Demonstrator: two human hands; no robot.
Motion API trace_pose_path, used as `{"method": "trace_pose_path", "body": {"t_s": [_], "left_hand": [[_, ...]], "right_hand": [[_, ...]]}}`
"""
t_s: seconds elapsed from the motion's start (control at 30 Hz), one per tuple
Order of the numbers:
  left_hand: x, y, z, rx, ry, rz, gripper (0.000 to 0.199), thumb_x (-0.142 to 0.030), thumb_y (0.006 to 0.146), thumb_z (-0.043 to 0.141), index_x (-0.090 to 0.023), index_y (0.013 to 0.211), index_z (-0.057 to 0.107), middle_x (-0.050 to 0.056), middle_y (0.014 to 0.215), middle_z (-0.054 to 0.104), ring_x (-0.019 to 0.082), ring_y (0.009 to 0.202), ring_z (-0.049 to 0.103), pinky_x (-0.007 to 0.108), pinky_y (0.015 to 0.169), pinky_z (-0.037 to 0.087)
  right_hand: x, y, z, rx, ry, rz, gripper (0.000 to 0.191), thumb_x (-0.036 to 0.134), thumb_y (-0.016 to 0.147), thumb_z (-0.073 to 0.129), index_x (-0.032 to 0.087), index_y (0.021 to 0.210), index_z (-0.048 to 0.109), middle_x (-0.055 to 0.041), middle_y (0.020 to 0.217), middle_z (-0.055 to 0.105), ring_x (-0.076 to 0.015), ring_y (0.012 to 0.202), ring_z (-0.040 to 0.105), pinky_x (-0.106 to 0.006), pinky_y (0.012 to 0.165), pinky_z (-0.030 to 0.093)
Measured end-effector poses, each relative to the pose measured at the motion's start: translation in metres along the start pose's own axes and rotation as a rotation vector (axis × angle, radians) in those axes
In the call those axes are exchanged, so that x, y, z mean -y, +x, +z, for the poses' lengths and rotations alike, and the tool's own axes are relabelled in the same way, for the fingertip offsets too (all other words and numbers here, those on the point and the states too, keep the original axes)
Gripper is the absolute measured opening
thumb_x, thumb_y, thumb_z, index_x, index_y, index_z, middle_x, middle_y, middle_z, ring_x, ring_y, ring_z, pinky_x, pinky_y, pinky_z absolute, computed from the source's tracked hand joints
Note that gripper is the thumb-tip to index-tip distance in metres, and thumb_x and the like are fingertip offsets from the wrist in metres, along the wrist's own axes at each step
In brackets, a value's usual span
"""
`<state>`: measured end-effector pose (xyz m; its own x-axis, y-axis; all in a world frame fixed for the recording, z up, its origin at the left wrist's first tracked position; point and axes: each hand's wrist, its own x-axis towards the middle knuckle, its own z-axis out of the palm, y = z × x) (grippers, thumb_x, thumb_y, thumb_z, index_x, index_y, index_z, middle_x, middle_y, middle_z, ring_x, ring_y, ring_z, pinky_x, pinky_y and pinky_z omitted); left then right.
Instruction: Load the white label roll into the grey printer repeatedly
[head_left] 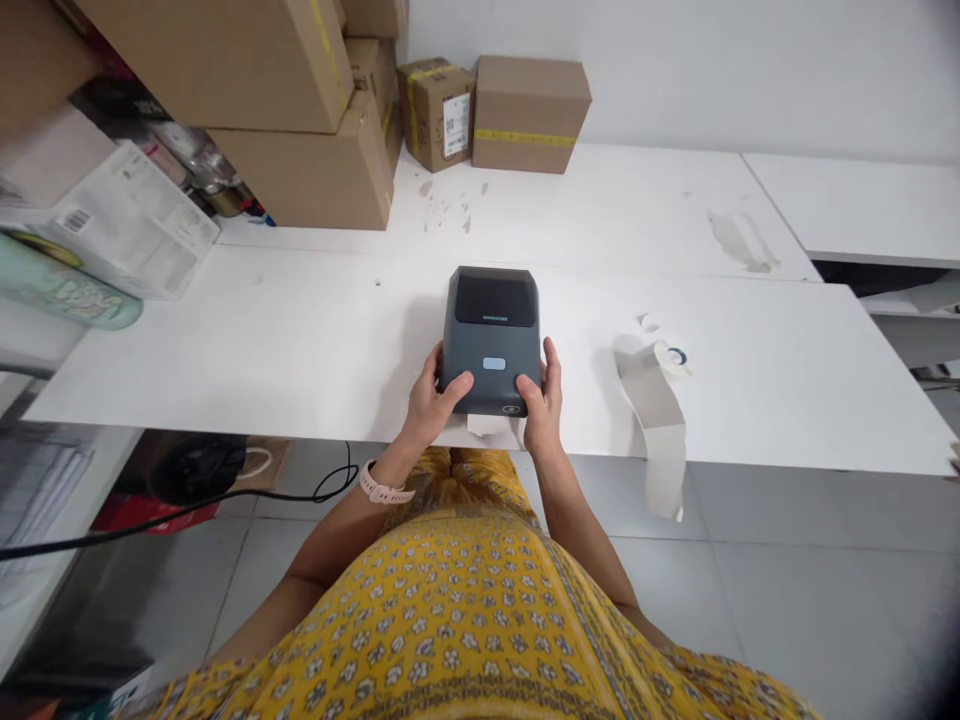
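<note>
Fingers (433, 362) of the left hand (429, 410) come first on my feed, half-curled round one side of a dark gray device (491, 345), thumb on top. I've got that device at the white table's (315, 340) near edge; can't tell if it's lifted. Right hand (544, 405) grips its other side, index finger straighter. Toward the table's right end, a paper strip (664, 430) droops over the near edge.

A dark gray device (491, 340) carries a pale line of lettering (495, 319), possibly a brand name, too small to read surely, and an oval emblem (511, 409) | Small carton (421, 115): white label (456, 125), print illegible | White box (142, 215): barcode (76, 220) | Green container (67, 285): pale lettering, unreadable
</note>
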<state>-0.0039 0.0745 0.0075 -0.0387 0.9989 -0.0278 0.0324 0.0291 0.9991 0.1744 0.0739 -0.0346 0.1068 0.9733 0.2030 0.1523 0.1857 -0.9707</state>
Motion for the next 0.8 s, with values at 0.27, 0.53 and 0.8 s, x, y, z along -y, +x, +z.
{"method": "trace_pose_path", "body": {"t_s": [0.27,0.53,0.8], "left_hand": [[-0.002,-0.08,0.002,-0.096,0.026,-0.21,0.031,-0.053,0.088,0.059,-0.023,0.078,0.059,0.0,0.075,0.056,0.014,0.066,0.052,0.028,0.062,0.044],[-0.02,-0.057,0.032,0.124,-0.445,-0.637,0.033,-0.039,0.068,0.077,-0.019,0.061,0.051,-0.005,0.057,0.045,0.004,0.046,0.033,0.021,0.042,0.018],[-0.011,-0.061,0.03,0.096,-0.372,-0.543,0.038,-0.041,0.065,0.079,-0.019,0.059,0.048,-0.007,0.052,0.043,0.003,0.043,0.033,0.022,0.044,0.018]], "right_hand": [[-0.007,0.004,-0.003,0.007,-0.024,-0.033,0.069,0.045,0.101,0.045,0.027,0.161,0.018,-0.014,0.165,0.033,-0.0277,0.149,0.04,-0.055,0.118,0.041],[-0.005,0.005,-0.002,0.002,0.027,0.01,0.073,0.052,0.097,0.049,0.024,0.16,0.022,-0.0137,0.165,0.032,-0.0266,0.15,0.039,-0.052,0.12,0.039],[0.011,0.001,-0.002,-0.033,-0.043,-0.008,0.069,0.05,0.098,0.048,0.025,0.158,0.025,-0.0148,0.164,0.035,-0.0285,0.15,0.038,-0.055,0.119,0.038]]}}
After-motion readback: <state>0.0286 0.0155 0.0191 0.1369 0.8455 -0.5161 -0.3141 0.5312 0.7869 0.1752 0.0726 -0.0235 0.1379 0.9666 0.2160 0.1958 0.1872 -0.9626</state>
